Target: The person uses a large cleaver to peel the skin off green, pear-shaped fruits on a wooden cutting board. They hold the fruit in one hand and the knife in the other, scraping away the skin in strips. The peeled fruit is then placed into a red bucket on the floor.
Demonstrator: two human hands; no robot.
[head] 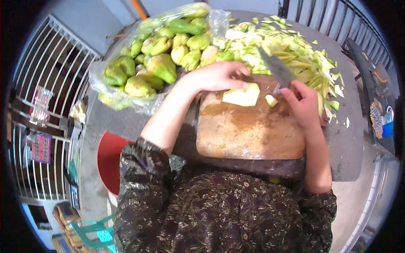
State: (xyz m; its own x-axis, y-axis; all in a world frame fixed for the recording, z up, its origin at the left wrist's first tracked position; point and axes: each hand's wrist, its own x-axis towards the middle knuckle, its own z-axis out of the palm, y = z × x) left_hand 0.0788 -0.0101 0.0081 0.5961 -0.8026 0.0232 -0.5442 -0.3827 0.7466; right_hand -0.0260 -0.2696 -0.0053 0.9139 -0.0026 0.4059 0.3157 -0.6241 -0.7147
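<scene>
A wooden cutting board (250, 136) lies in front of me at the table's near edge. On its far half rests a pale, peeled chayote piece (242, 97). The thumb of my left hand (221, 76) touches the top edge of that piece, with the fingers apart from the thumb behind it; whether they grip it I cannot tell. My right hand (302, 99) holds a kitchen knife, its wide blade (277, 68) raised above the board and slanting up to the left. Between the knife hand and the larger piece sits a small cut chunk (271, 100).
Whole green chayotes (161, 68) fill an open clear plastic bag (218, 20) at the far left. Cut slices form a heap (284, 47) at the far right of the grey table (345, 142). A red container (110, 164) and a green plastic chair (88, 234) stand to my left.
</scene>
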